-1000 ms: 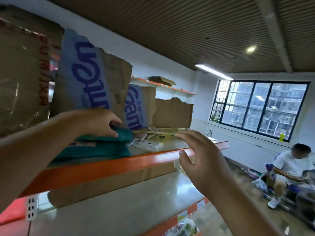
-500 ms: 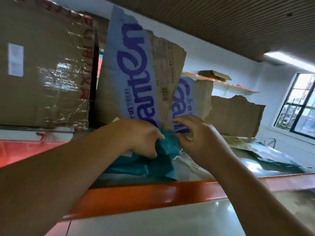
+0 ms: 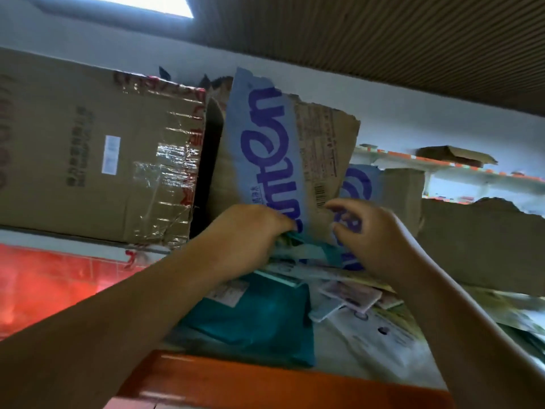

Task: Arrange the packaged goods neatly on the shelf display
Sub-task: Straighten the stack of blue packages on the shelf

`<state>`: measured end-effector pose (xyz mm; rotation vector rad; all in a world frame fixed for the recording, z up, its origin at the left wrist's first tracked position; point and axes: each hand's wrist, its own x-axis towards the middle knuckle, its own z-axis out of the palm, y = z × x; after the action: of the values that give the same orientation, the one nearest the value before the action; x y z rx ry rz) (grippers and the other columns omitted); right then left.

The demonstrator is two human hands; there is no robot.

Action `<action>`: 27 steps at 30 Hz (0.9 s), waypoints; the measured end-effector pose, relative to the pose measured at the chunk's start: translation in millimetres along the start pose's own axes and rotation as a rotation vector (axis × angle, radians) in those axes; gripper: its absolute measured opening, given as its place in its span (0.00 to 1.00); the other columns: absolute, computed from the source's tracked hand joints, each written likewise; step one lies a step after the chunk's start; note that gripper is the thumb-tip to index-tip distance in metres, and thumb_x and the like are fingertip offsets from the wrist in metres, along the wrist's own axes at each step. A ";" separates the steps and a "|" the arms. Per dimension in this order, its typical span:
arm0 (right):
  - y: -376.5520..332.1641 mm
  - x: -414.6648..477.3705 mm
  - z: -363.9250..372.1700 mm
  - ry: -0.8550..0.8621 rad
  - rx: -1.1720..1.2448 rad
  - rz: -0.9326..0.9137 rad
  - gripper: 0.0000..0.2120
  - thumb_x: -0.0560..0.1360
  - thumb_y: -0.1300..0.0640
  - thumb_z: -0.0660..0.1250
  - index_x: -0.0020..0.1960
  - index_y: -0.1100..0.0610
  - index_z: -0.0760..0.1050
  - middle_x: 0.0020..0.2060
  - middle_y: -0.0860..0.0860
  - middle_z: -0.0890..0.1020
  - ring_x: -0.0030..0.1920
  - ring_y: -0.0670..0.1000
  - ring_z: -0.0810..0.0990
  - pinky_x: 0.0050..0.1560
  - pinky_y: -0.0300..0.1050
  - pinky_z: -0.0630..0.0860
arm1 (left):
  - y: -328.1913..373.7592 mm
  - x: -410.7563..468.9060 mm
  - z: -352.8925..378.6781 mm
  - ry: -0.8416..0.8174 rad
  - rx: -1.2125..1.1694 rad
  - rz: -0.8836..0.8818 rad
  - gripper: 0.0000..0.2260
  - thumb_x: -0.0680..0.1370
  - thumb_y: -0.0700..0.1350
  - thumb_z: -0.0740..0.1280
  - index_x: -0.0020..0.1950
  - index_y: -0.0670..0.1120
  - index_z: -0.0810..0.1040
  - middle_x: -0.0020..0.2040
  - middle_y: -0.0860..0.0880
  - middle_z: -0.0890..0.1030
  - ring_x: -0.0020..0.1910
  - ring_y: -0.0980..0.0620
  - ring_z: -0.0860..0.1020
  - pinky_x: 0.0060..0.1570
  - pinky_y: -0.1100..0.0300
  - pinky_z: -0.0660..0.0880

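Two hands: our left hand (image 3: 250,240) pinched a flat teal plastic packet (image 3: 306,250); our right hand (image 3: 374,237) hovered, fingers curled apart.

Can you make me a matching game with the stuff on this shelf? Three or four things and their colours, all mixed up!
Things:
1. shelf edge
2. flat packet
3. taped box
4. big letters on the torn cardboard

Colours:
A. brown
B. purple-blue
C. orange
D. teal

Pairs: 1-C, 2-D, 3-A, 4-B
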<state>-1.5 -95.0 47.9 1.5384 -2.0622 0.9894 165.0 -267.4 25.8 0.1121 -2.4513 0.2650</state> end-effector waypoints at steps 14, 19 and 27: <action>19.7 -3.4 1.8 0.047 -0.443 -0.507 0.35 0.72 0.30 0.60 0.75 0.44 0.64 0.74 0.44 0.66 0.77 0.50 0.57 0.76 0.57 0.56 | -0.9 56.5 0.7 0.510 -1.262 -0.950 0.11 0.81 0.37 0.65 0.52 0.48 0.86 0.47 0.46 0.87 0.48 0.46 0.86 0.54 0.46 0.82; 20.5 -9.0 23.8 -0.150 -0.558 -0.551 0.45 0.67 0.25 0.62 0.78 0.42 0.56 0.78 0.44 0.60 0.80 0.53 0.52 0.76 0.65 0.49 | -15.5 45.5 6.0 0.510 -1.349 -1.081 0.13 0.78 0.32 0.65 0.55 0.44 0.85 0.47 0.41 0.87 0.50 0.40 0.85 0.55 0.42 0.81; 14.4 -7.5 23.1 0.044 -0.473 -0.613 0.40 0.56 0.59 0.81 0.68 0.49 0.76 0.63 0.45 0.81 0.63 0.50 0.80 0.68 0.52 0.72 | -11.4 26.0 -5.7 0.391 -1.203 -1.044 0.08 0.78 0.35 0.67 0.52 0.44 0.85 0.45 0.39 0.86 0.43 0.40 0.85 0.42 0.47 0.83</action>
<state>-10.2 -104.6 22.9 1.6880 -1.4839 0.2789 149.9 -277.6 48.3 0.6667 -1.5175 -1.4284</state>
